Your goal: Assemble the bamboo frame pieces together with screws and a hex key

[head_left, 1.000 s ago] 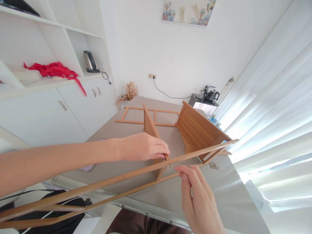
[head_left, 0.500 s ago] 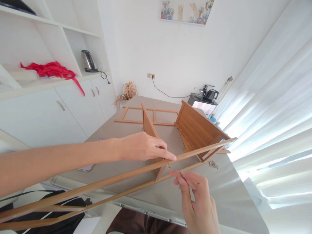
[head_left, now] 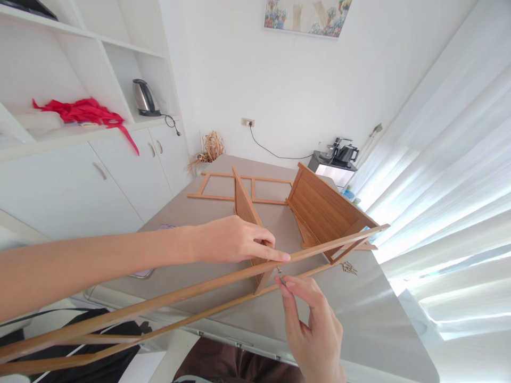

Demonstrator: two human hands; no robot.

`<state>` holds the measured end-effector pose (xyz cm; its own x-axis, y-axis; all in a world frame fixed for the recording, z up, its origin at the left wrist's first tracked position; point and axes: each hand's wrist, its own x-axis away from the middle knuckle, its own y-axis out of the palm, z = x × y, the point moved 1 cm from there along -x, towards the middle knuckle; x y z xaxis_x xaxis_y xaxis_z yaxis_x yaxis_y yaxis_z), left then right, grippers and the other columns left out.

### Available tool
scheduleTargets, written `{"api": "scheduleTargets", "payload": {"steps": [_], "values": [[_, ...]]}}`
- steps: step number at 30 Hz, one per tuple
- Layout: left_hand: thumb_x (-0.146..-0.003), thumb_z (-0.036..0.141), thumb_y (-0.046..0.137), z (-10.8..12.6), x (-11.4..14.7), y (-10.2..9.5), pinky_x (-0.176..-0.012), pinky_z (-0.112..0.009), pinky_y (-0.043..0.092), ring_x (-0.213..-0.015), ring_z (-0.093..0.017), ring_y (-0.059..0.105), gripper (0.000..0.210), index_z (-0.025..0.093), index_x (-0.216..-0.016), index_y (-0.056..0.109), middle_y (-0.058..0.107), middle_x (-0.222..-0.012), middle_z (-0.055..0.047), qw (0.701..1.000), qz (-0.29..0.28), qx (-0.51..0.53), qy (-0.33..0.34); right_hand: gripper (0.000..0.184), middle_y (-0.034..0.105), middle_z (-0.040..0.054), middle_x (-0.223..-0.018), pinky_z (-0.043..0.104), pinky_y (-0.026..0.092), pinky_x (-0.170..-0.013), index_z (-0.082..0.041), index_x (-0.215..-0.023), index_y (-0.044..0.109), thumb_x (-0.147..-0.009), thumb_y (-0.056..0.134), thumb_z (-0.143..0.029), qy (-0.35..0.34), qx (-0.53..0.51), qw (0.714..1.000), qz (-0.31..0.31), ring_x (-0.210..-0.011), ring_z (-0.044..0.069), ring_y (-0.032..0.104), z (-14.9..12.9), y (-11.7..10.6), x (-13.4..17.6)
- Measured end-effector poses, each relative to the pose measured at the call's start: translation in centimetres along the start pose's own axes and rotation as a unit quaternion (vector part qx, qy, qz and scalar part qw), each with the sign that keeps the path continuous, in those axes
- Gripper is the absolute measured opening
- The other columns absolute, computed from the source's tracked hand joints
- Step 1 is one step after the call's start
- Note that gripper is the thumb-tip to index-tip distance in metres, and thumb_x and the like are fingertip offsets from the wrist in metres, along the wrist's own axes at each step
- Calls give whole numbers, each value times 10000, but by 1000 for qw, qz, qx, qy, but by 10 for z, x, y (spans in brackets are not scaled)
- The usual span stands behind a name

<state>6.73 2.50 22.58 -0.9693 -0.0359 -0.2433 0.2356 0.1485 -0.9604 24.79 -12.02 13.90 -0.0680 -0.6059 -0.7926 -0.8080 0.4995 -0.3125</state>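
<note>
My left hand [head_left: 235, 239] is closed where a wooden shelf panel [head_left: 246, 205] meets the long upper rail of a wooden ladder-like frame [head_left: 215, 284]. Its index finger lies stretched along that rail. A small screw [head_left: 279, 269] sticks out at the joint, just below the fingertip. My right hand [head_left: 313, 324] pinches a small grey metal tool [head_left: 282, 280] between thumb and fingertips, right at the screw head. Most of the tool is hidden by the fingers. The frame stands on its long edge, slanting across the near side of the table.
Several loose screws [head_left: 348, 267] lie on the grey table [head_left: 375, 314] to the right. A larger wooden panel [head_left: 327, 207] leans against the frame's right end. Another slim frame [head_left: 221, 198] lies flat at the back. A brown chair [head_left: 239, 361] is below the near edge.
My right hand has moved left and slightly up, bringing the metal tool to the screw head. My left hand has stayed almost still on the frame.
</note>
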Motion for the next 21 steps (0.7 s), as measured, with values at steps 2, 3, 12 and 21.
{"api": "scheduleTargets", "payload": {"steps": [2, 3, 12, 21], "values": [[-1039, 92, 403, 0, 0, 0, -597, -205, 406, -851, -111, 616, 511, 373, -1428, 577, 707, -1112, -12, 1000, 3, -1, 0, 359, 729, 46, -991, 285, 587, -798, -207, -1129, 594, -887, 600, 58, -8, -8, 1000, 15, -925, 162, 724, 1, 0, 1], [-1039, 94, 409, 0, 0, 0, -598, -205, 408, -848, -111, 617, 506, 371, -1426, 580, 708, -1107, -12, 1000, 6, -2, 1, 365, 729, 48, -993, 288, 587, -800, -203, -1132, 596, -883, 603, 64, -8, -8, 1000, 16, -927, 164, 724, 1, 0, 1], [-1034, 97, 424, -1, 0, 2, -586, -211, 398, -820, -116, 604, 512, 377, -1437, 570, 704, -1101, -3, 1000, 4, -3, 4, 324, 736, 48, -969, 270, 572, -802, -187, -1096, 613, -893, 617, 64, -21, 17, 999, 26, -899, 145, 714, 5, 3, -2], [-1045, 108, 411, -1, -1, 3, -607, -200, 407, -818, -102, 609, 512, 388, -1450, 551, 708, -1113, -10, 1000, -18, 2, -2, 456, 741, 73, -1003, 340, 558, -747, -181, -1202, 630, -856, 622, 116, -91, 37, 995, -8, -911, 182, 686, 13, -3, -4]]}}
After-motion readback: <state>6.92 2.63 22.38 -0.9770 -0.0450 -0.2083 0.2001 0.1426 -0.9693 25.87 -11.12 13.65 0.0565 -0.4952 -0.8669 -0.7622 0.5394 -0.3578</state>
